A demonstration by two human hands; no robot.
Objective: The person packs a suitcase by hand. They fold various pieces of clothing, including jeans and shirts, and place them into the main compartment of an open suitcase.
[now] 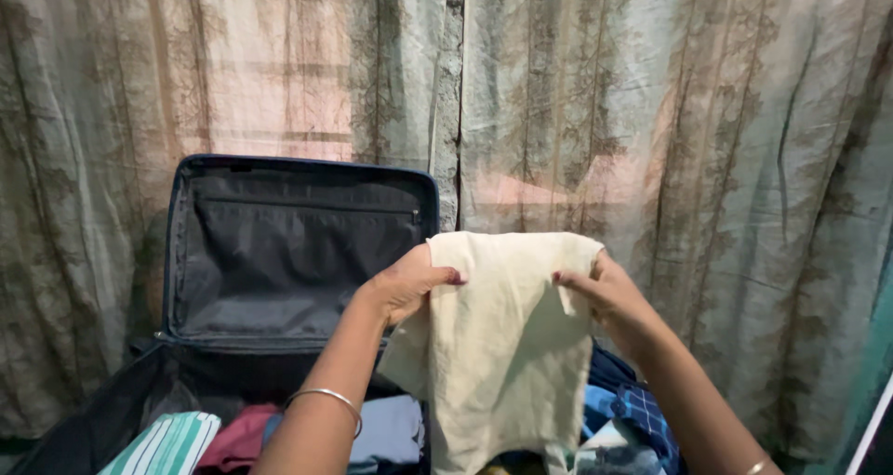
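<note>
Behind everything hangs a thin, crinkled curtain with a faded leaf print (651, 112) — an open dark suitcase (186, 252) stands in front of it.

Both hands hold up a cream-coloured, soft woven cloth garment (498, 345): the left hand (405, 284) pinches its top left edge between thumb and fingers, and the right hand (609, 294) grips the top right corner, so the fabric drapes down between them above the case. The raised lid shows a black lining with a zip pocket. Folded clothes lie below — a green-and-white striped piece (167, 445), a maroon one (237, 436), a blue checked one (642, 410).
</note>
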